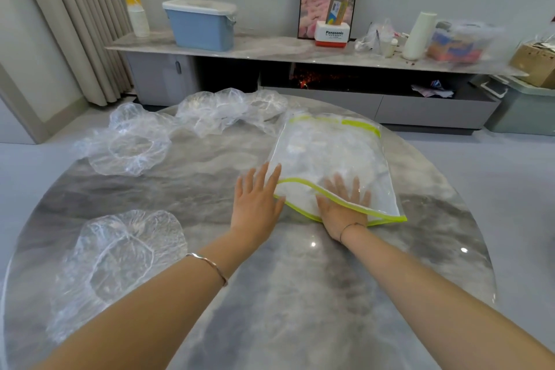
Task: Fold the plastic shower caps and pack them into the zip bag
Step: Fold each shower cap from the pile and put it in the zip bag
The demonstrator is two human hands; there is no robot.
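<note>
Packing step. You're sliding your right hand flat into the zip bag, fingers spread; your left hand, fingers straight, is steadying its edge. Shower caps are lying loose on the table; next is likely folding one.

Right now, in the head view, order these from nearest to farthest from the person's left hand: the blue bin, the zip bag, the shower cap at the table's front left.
1. Zip bag: touching the left hand, just to its right.
2. Shower cap: front left of the table, apart from the hand.
3. Blue bin: on the sideboard beyond the table.
</note>
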